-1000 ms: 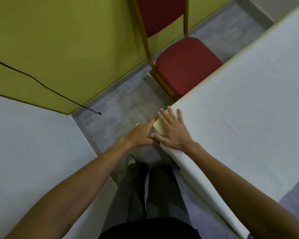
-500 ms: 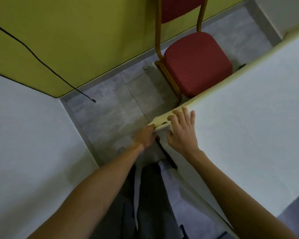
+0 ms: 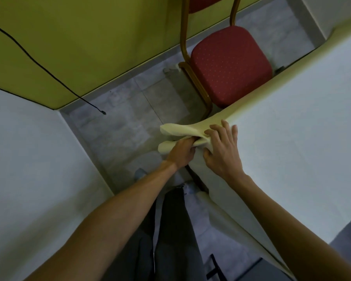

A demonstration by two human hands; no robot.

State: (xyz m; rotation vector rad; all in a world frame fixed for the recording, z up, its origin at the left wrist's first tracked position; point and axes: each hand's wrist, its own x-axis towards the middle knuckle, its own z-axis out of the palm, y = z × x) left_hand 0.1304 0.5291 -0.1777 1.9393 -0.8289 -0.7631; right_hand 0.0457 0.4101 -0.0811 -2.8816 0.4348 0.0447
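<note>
A white tablecloth (image 3: pixel 292 138) covers the table on the right. At the table's near left corner the cloth's corner (image 3: pixel 176 130) is gathered into cream folds that stick out to the left. My left hand (image 3: pixel 181 152) grips those folds from below, fingers curled into the fabric. My right hand (image 3: pixel 223 151) lies flat on the cloth at the corner, fingers spread and straight, thumb against the hanging side.
A red upholstered chair (image 3: pixel 229 65) with a gold frame stands just beyond the table corner. A yellow-green wall (image 3: pixel 89 37) with a black cable (image 3: pixel 49 74) is at the back, a white wall (image 3: pixel 28 169) on the left. Grey tiled floor (image 3: pixel 120 128) lies between; my legs are below.
My left hand has gathered the cloth's corner and pulled it out to the left into bunched folds. My right hand keeps pressing on the table corner. The view has shifted closer.
</note>
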